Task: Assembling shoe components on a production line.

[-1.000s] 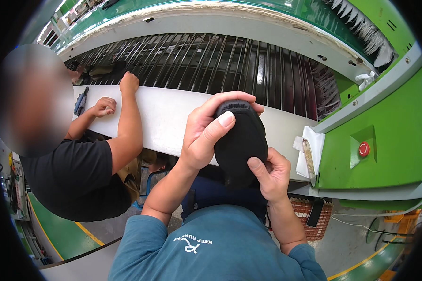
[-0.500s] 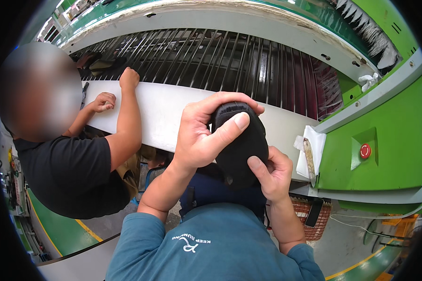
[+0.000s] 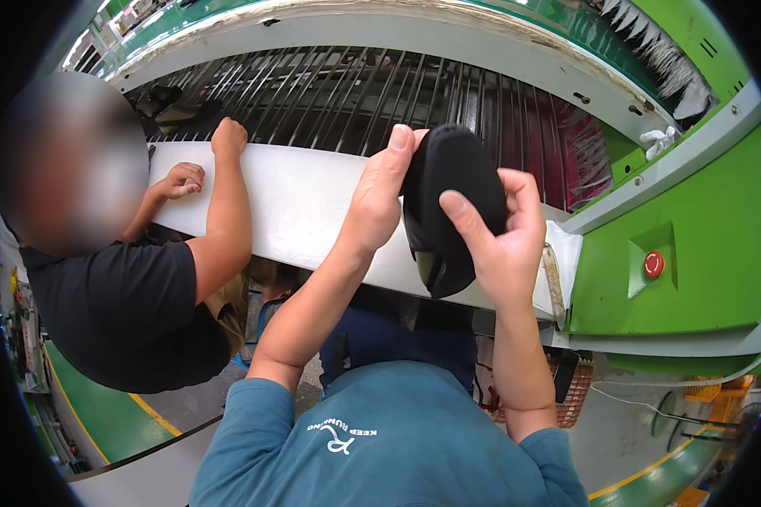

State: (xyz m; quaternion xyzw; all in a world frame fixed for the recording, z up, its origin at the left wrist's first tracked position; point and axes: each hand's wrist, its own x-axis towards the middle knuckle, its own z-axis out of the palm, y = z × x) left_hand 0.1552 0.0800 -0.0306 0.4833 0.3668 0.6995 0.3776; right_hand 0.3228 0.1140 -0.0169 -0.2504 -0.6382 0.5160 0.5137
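A black, rounded shoe upper [image 3: 458, 194] is held up in front of me over the white ledge, its broad end pointing away and a glossier dark patch showing low on its left side. My left hand [image 3: 380, 196] grips it at the upper left edge, thumb upright beside it and the other fingers mostly hidden behind. On the other side my right hand [image 3: 509, 241] is closed round the right edge, with the thumb lying across the front face.
Beyond the white ledge [image 3: 304, 198] runs a rack of metal rods [image 3: 355, 106]. A person [image 3: 118, 296] stands at my left, hands by the ledge; dark shoe parts [image 3: 182, 114] lie beyond. To the right are a green machine panel [image 3: 693, 253], a red button [image 3: 654, 264] and a worn-handled tool [image 3: 553, 275].
The shoe upper has moved away from me and slightly right, and has turned. My left thumb has shifted off its front face to its edge. My right hand has come up with it.
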